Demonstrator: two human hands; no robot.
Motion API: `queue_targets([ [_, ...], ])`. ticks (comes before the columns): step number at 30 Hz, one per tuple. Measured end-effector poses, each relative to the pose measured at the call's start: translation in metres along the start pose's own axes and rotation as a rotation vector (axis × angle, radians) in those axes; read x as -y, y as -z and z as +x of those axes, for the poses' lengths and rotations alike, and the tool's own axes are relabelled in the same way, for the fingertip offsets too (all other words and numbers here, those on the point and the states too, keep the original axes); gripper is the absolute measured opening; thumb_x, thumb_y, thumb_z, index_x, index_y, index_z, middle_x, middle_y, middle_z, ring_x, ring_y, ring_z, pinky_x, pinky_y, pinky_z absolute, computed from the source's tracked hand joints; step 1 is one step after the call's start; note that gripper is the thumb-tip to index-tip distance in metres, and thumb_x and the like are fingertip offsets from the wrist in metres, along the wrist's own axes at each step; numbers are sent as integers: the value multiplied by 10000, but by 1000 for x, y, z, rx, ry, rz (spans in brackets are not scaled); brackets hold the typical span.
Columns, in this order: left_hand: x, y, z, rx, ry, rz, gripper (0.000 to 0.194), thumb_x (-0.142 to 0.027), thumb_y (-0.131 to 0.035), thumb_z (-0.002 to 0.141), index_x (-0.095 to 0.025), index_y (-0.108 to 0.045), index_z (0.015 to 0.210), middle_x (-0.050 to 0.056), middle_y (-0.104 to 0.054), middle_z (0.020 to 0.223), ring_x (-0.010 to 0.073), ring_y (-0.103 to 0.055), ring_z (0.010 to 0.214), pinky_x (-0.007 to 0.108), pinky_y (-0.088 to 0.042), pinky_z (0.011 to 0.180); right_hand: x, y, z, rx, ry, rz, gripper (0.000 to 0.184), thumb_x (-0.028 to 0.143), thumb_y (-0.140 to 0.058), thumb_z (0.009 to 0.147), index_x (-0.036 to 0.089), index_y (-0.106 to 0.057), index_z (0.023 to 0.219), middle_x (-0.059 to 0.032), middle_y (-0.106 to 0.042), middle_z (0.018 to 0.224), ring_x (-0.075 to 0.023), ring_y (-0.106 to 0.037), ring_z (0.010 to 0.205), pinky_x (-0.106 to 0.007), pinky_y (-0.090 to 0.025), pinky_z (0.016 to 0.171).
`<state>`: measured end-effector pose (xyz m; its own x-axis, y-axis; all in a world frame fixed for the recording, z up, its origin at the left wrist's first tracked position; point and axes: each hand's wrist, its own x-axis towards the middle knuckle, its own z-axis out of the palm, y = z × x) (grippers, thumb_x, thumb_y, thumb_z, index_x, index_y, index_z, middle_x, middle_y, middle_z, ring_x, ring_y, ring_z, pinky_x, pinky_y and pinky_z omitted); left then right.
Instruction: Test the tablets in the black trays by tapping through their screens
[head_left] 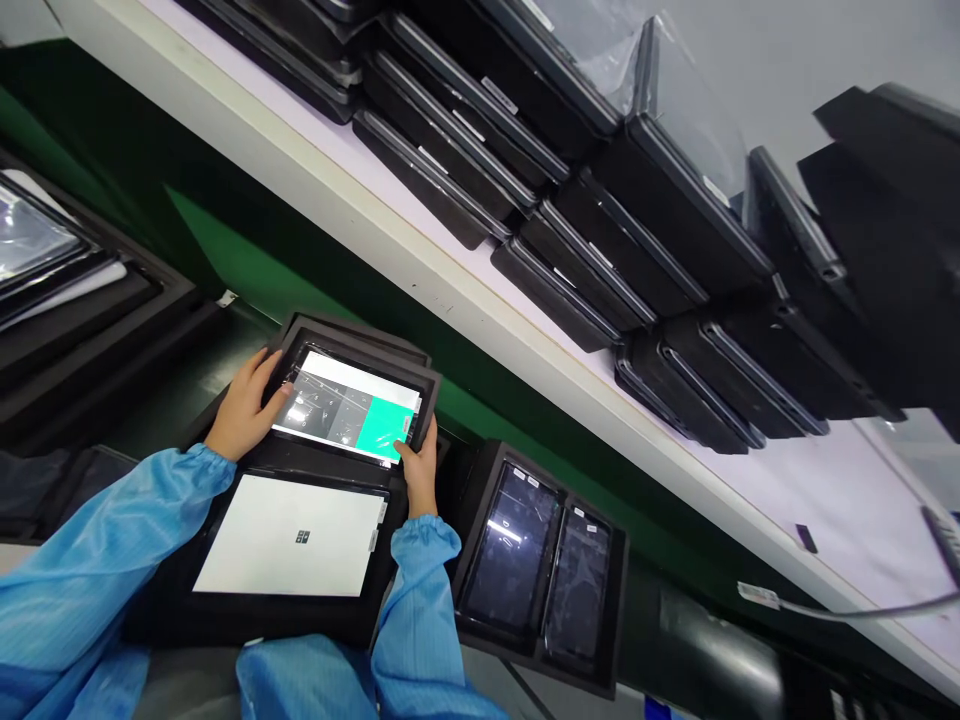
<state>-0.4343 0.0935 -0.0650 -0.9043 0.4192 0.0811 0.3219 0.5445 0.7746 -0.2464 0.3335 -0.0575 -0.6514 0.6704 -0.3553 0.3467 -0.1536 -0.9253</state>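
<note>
A lit tablet [344, 411], with white, grey and bright green areas on its screen, sits between my two hands at a black foam tray [428, 384]. My left hand [246, 408] is closed on its left end, thumb over the front edge. My right hand [420, 463] grips the lower right corner, with the thumb on the screen by the green area. The fingers behind the tablet are partly hidden. Nearer to me, a second tablet [289, 537] lies face up, showing a small dark window-like logo on a white screen.
Right of my hands, a black foam tray [616, 610] holds two dark tablets [513, 548]. Stacks of black devices [600, 250] line a white shelf [450, 300] above. More trays [90, 345] stand at left. A cable with a white-labelled end [759, 595] hangs at right.
</note>
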Motion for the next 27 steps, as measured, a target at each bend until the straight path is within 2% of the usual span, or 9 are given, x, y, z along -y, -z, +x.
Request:
queue_targets([
  [4,-4,3,-4,2,-122,60,498,-470,-421,980,-220,-535,1396,114,-338,1551,310,-322,1432,513,-283,1199,0,-4,4,-97,25,-78,812,431,-664,796,184,-359,1507,-91,-431,1526,-251,-432,1388,-441,-311,1189],
  [8,0,3,-4,13,-229,114,428,-400,-425,981,-207,-617,1311,113,-330,1556,315,-269,1459,505,-265,1208,0,-4,5,-69,33,-40,809,378,-676,768,188,-378,1496,-88,-472,1496,-254,-479,1347,-436,-334,1176],
  [12,-4,3,-5,91,-287,217,425,-397,-426,973,-238,-632,1308,94,-274,1589,339,-197,1483,549,-243,1198,2,-1,2,-32,11,7,902,279,-710,690,221,-351,1516,-67,-455,1513,-254,-475,1350,-432,-322,1184],
  [18,-20,-1,-5,186,-317,334,435,-486,-460,956,-365,-585,1355,29,-210,1618,372,-143,1492,676,-101,1176,7,-5,2,-95,21,31,765,360,-667,767,218,-427,1479,-56,-472,1502,-245,-451,1375,-422,-310,1191],
  [21,-21,-2,-5,204,-287,326,445,-502,-440,961,-365,-578,1362,18,-231,1610,360,-156,1491,683,-67,1179,7,-6,1,-106,10,42,751,363,-666,771,217,-441,1473,-52,-477,1499,-247,-454,1373,-421,-317,1188],
  [27,-11,0,-3,151,-112,238,495,-509,-359,984,-263,-620,1325,51,-227,1609,366,-101,1501,680,-141,1175,3,-2,-3,-58,5,104,778,338,-670,766,214,-409,1488,-48,-470,1504,-244,-475,1354,-403,-359,1162],
])
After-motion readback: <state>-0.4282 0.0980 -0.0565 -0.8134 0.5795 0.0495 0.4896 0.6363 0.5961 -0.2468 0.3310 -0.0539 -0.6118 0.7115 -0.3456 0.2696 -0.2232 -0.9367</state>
